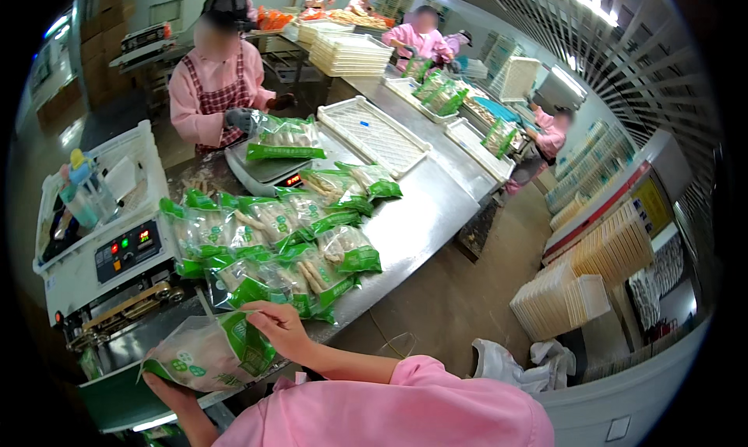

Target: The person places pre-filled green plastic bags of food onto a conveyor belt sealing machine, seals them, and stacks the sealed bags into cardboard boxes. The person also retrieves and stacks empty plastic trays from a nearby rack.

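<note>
A clear and green plastic food bag (201, 353) with pale contents lies across both my hands at the near edge of the metal table. My right hand (280, 329) pinches the bag's green end between thumb and fingers. At the other end, my left hand (175, 397) holds the lower corner, its fingers partly hidden under the bag. Just beyond, several filled green and clear bags (257, 225) lie crowded together on the table. To their left stands a band sealing machine (125, 260) with a lit control panel and brass-coloured rails.
A co-worker in pink touches a bag on a digital scale (257, 172). Near it lies a white mesh tray (374, 134). A white crate (155, 172) sits on the sealer, and its green conveyor belt (117, 397) runs at lower left. Stacked trays (613, 245) stand at right.
</note>
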A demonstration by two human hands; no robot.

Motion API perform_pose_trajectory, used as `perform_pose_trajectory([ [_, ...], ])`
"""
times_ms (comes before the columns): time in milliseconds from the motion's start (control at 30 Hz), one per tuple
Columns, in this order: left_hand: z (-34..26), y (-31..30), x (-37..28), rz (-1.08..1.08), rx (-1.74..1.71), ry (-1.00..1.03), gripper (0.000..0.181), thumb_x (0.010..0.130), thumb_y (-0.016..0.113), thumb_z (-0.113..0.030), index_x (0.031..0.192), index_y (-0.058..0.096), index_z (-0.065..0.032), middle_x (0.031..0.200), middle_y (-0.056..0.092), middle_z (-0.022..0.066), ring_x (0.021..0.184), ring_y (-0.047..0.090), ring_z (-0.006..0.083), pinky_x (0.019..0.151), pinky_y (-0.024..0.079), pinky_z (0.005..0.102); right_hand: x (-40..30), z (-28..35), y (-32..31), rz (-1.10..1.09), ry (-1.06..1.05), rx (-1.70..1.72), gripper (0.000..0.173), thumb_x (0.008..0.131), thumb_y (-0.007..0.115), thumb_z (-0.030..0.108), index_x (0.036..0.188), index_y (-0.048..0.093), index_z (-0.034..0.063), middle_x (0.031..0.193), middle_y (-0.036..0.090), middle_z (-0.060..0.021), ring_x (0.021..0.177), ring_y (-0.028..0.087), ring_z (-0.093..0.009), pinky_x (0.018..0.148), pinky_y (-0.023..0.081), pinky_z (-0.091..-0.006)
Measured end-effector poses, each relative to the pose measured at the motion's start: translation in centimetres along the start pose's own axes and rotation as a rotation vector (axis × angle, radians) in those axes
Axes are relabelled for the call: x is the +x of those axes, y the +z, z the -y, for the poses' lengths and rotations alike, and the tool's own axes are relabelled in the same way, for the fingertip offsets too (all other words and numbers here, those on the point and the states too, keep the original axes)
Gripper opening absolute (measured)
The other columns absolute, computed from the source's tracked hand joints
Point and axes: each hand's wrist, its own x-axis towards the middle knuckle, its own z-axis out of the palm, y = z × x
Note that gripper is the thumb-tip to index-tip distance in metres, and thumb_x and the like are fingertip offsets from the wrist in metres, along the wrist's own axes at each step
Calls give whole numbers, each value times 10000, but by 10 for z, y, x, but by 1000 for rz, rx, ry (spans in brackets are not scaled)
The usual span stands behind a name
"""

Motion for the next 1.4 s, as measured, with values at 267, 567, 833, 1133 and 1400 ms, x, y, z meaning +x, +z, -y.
perform_pose_trajectory([
  [267, -14, 23, -3, -264, 70, -175, 650, 963, 396, -500, 1459, 305, -90, 1462, 345, 138, 1327, 373, 311, 1042, 375, 504, 7, -1, 2, 58, -241, -138, 190, 926, 573, 152, 1049, 643, 26, 666, 581, -59, 568, 505, -121, 512, 366, -310],
  [567, 5, 121, 16, -244, 591, -359, 272, 934, 523, -293, 940, 648, -52, 867, 595, 27, 846, 537, 162, 798, 425, 354, 22, -41, -34, -389, -23, -647, 325, 975, 464, 291, 892, 620, 19, 779, 598, -116, 748, 553, -261, 718, 437, -400],
  [833, 96, 50, 87, -336, 3, -476, 221, 854, 672, -180, 968, 627, 4, 936, 653, 105, 833, 618, 230, 765, 488, 360, 81, -81, -33, -363, 116, -459, 241, 904, 565, 162, 801, 610, -51, 669, 517, 16, 635, 431, -74, 581, 363, -265],
  [1133, 73, 10, 110, -383, 273, -325, 330, 856, 665, -231, 990, 625, 68, 908, 653, 130, 808, 600, 207, 734, 469, 341, 108, -114, -7, -140, 303, -414, 234, 846, 613, 173, 745, 624, -38, 565, 495, -43, 506, 449, -128, 515, 378, -318],
  [1400, 35, -63, 131, -499, 326, -294, 341, 896, 645, -252, 1038, 628, 58, 959, 649, 112, 845, 588, 198, 764, 456, 340, 118, -145, 62, -24, 521, -180, 214, 830, 643, 147, 745, 644, -49, 601, 576, -71, 511, 545, -148, 500, 423, -323],
])
